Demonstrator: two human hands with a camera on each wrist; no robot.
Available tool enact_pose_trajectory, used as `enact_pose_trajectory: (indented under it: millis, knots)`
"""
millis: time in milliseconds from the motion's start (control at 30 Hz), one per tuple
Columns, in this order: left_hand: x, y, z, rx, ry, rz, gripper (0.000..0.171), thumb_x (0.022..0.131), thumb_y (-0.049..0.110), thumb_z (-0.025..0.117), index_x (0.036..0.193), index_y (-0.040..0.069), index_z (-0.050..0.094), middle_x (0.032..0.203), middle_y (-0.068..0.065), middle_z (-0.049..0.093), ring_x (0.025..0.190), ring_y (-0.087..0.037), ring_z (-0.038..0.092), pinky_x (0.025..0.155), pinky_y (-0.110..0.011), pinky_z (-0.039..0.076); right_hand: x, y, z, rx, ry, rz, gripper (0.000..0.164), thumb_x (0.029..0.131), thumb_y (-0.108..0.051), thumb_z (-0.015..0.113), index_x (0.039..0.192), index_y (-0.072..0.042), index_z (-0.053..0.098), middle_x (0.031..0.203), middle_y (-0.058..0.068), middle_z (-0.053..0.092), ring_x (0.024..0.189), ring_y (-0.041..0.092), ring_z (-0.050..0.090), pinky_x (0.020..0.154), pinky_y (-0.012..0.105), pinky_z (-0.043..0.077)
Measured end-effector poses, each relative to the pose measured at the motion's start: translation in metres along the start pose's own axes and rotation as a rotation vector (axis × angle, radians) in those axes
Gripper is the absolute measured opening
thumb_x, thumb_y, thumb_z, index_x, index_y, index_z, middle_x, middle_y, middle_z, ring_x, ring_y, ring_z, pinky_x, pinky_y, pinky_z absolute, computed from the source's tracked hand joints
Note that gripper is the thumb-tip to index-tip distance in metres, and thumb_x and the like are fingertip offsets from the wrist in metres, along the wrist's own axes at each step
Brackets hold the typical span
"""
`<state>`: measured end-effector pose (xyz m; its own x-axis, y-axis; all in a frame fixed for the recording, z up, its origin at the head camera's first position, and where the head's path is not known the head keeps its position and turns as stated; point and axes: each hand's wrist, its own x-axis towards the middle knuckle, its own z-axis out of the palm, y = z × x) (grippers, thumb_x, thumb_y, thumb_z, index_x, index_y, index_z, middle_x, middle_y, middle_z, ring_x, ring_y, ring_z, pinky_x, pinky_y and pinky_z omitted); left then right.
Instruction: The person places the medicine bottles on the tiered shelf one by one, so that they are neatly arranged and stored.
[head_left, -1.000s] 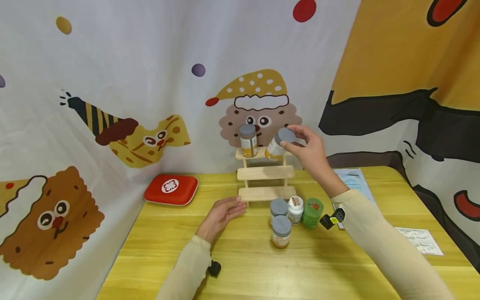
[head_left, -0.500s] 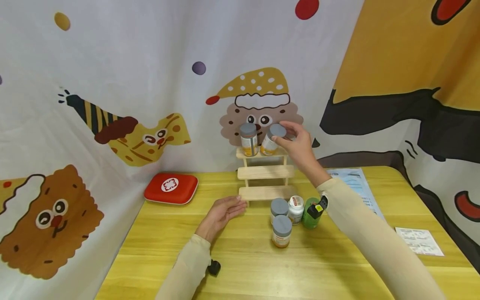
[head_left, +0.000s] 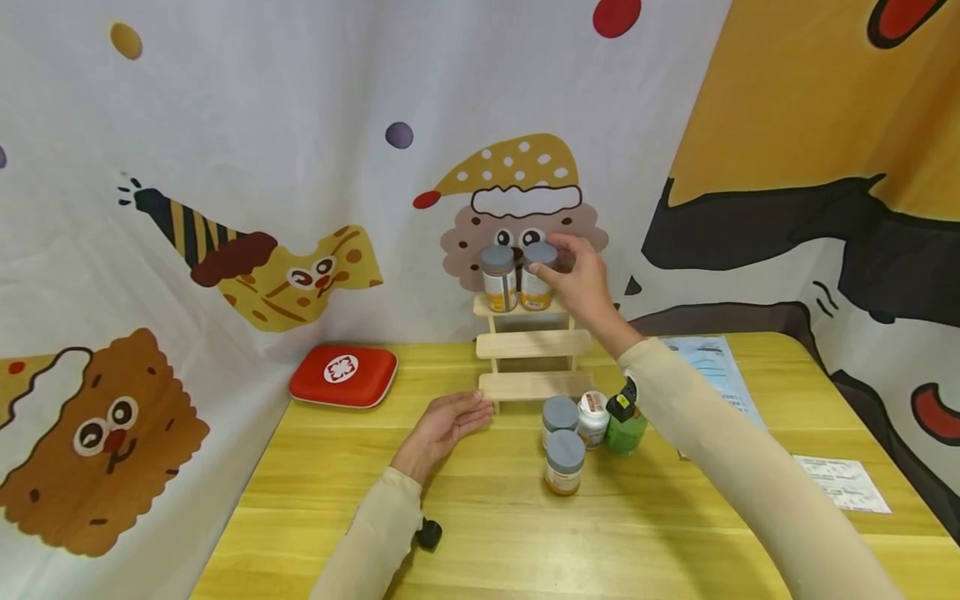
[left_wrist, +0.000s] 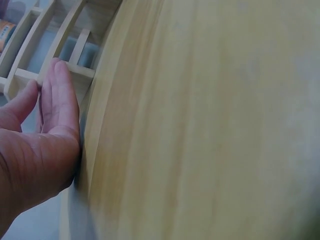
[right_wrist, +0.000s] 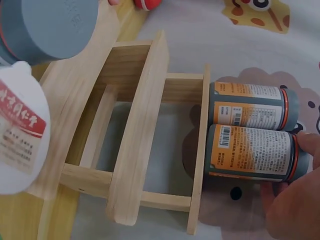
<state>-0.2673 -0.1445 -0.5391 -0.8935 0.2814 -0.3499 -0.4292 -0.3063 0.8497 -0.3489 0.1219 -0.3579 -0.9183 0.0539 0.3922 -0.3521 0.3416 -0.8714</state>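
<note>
On the top step of a small wooden tiered rack (head_left: 534, 343) stand two grey-lidded pill bottles side by side. My right hand (head_left: 583, 279) pinches the right pill bottle (head_left: 536, 287) around its lid, and that bottle is upright with its base at the step. Beside it is the left pill bottle (head_left: 499, 287), close against it in the right wrist view. My left hand (head_left: 447, 425) has its fingers straight, tips at the lower left corner of the rack; the left wrist view shows the hand (left_wrist: 55, 115) resting edge-down by the rack's side.
In front of the rack stand two more grey-lidded bottles (head_left: 564, 467), a white bottle (head_left: 592, 417) and a green container (head_left: 626, 433), partly hidden by the right wrist camera. A red case (head_left: 343, 377) lies left. Blister sheet (head_left: 843, 483) and a blue-white packet (head_left: 712, 371) lie right.
My right hand has moved left with the pill bottle, bringing it from tilted to upright beside the other one on the top step. The left hand has stayed in place.
</note>
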Motion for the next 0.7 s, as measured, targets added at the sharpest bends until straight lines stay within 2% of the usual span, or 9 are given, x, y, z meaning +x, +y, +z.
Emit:
enact_pose_trajectory:
  millis: [167, 400, 700]
  knots:
    - [-0.001, 0.0, -0.002, 0.001, -0.003, 0.004, 0.045, 0.106, 0.013, 0.065, 0.143, -0.009, 0.052, 0.108, -0.009, 0.08, 0.102, -0.018, 0.078, 0.098, -0.033, 0.066, 0.001, 0.0, 0.009, -0.031, 0.015, -0.044, 0.056, 0.093, -0.017, 0.084, 0.143, -0.006, 0.062, 0.128, 0.019, 0.059, 0.115, 0.031, 0.066, 0.096, 0.038, 0.061]
    - [0.0, -0.001, -0.001, -0.013, -0.007, 0.0, 0.041, 0.106, 0.012, 0.065, 0.14, -0.008, 0.054, 0.113, -0.014, 0.08, 0.103, -0.021, 0.079, 0.098, -0.034, 0.066, -0.002, 0.001, 0.014, -0.009, 0.041, -0.04, 0.056, 0.094, -0.014, 0.082, 0.144, -0.003, 0.058, 0.134, 0.022, 0.056, 0.125, 0.035, 0.062, 0.111, 0.047, 0.058]
    - [0.002, -0.002, -0.002, -0.012, -0.016, 0.005, 0.039, 0.107, 0.011, 0.064, 0.139, -0.009, 0.054, 0.109, -0.012, 0.08, 0.101, -0.019, 0.079, 0.096, -0.032, 0.067, -0.006, 0.005, 0.015, -0.024, 0.071, -0.055, 0.059, 0.093, -0.013, 0.083, 0.144, -0.002, 0.056, 0.137, 0.021, 0.054, 0.128, 0.035, 0.062, 0.112, 0.045, 0.058]
